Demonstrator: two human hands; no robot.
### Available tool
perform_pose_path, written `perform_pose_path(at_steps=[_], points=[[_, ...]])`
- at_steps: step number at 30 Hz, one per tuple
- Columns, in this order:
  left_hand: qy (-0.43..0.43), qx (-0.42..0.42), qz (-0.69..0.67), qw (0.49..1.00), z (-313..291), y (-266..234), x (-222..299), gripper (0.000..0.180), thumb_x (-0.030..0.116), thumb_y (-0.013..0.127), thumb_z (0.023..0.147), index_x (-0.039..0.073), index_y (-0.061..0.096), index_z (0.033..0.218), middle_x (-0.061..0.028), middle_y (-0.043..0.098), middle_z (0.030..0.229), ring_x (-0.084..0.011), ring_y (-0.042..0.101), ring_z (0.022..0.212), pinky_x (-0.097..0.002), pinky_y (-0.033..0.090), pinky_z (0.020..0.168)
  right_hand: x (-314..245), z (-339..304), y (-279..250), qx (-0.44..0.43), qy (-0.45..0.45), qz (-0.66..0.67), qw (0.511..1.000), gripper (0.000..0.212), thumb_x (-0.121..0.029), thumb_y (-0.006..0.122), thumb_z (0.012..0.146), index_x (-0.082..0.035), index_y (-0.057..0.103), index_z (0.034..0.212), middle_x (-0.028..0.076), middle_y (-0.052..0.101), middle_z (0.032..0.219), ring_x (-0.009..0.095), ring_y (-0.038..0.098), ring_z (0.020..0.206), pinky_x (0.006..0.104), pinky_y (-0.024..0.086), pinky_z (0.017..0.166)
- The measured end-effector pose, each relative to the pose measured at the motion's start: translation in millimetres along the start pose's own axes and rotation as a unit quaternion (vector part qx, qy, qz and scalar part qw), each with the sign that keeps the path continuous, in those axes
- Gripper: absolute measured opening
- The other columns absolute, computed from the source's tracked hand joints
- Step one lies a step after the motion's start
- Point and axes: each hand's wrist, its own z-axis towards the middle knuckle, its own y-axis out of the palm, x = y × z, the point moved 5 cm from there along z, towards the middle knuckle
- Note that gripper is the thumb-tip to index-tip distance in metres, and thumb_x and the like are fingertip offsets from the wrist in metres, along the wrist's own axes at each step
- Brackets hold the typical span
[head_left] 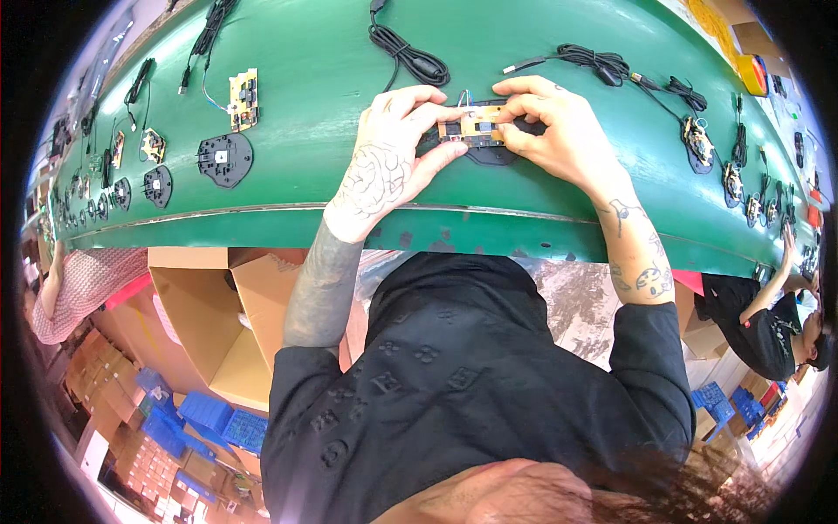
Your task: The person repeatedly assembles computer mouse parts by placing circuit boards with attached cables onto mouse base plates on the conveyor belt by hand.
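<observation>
Both hands meet over a small tan circuit board (472, 127) at the middle of the green conveyor worktop (314, 105). The left hand (390, 162) comes in from the lower left, its thumb and fingers (428, 112) pinching the board's left end. The right hand (552, 124) closes on the other end, its fingers (520, 108) curled over the top edge and pressed down on the board. The board sits on a black plastic base shell (489, 155), which shows as a dark rounded edge just below the fingers of both hands and lies flat on the worktop. Thin coloured wires rise from the board's far edge, just past the left fingertips. Beyond the left fingers lies a coiled black cable (410, 52); beyond the right fingers a second black cable (583, 59) with a metal plug runs off to the right. Well to the left of the left hand rest another tan circuit board (243, 99) and a loose black base shell (224, 159), with more such parts in a row further along that side. To the right of the right hand, more half-built units lie along the worktop, where another person in a black shirt (768, 327) reaches up to its near edge.
</observation>
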Motion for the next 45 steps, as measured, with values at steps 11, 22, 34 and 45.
perform_pose_path(at_steps=[11,22,34,45], points=[[-0.008,-0.014,-0.001,1.000,1,-3,1,0.039,0.025,0.080,0.081,0.011,0.068,0.115,-0.0080,0.060,0.126,-0.0282,0.052,0.120,-0.0416,0.041,0.104,2,-3,4,0.014,0.012,0.032,0.999,0.014,-0.015,0.072,0.080,-0.006,0.070,0.090,0.011,0.066,0.121,0.031,0.063,0.111,0.0395,0.050,0.096],[0.007,-0.018,-0.001,1.000,2,0,-3,0.040,0.033,0.078,0.082,0.014,0.068,0.115,-0.0057,0.058,0.123,-0.0279,0.052,0.117,-0.0441,0.041,0.101,4,-3,3,0.016,-0.022,0.030,0.999,0.012,-0.010,0.074,0.081,-0.006,0.071,0.092,0.008,0.067,0.121,0.027,0.065,0.109,0.0364,0.052,0.091],[-0.001,0.019,-0.027,0.999,-6,-20,-1,0.036,0.020,0.083,0.077,0.008,0.067,0.108,-0.0120,0.060,0.122,-0.0292,0.055,0.117,-0.0411,0.044,0.100,6,-1,2,0.013,-0.025,0.036,0.999,0.013,-0.012,0.074,0.081,-0.005,0.071,0.091,0.009,0.068,0.119,0.028,0.065,0.108,0.0376,0.053,0.090],[0.025,0.033,0.108,0.993,-13,-26,-4,0.014,0.014,0.076,0.082,0.011,0.068,0.093,-0.0023,0.066,0.094,-0.0229,0.061,0.094,-0.0379,0.041,0.091,1,0,0,-0.015,-0.012,0.076,0.997,0.015,-0.017,0.074,0.081,-0.005,0.070,0.088,0.013,0.065,0.121,0.031,0.060,0.114,0.0404,0.048,0.099]])
